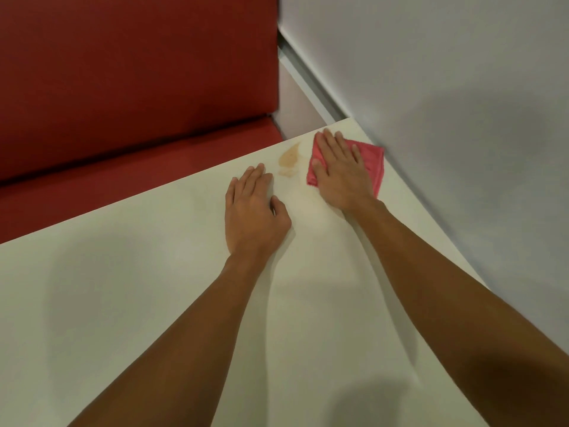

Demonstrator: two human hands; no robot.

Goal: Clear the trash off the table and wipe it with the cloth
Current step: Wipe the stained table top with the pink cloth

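I see one cloth (pixel 374 161), pink, at the far right corner of the white surface (pixel 123 288), and my right hand (pixel 341 171) presses flat on it, fingers straight. My left hand (pixel 252 208) rests flat on the surface nearby, holding nothing. One brown stain (pixel 289 157) lies just left of the cloth. A red bench (pixel 123 87) stands beyond; a grey wall (pixel 446 72) runs along the right.

My left hand (pixel 252 208) and right hand (pixel 341 171) are bare; my forearms (pixel 191 328) are bare as far as they show.
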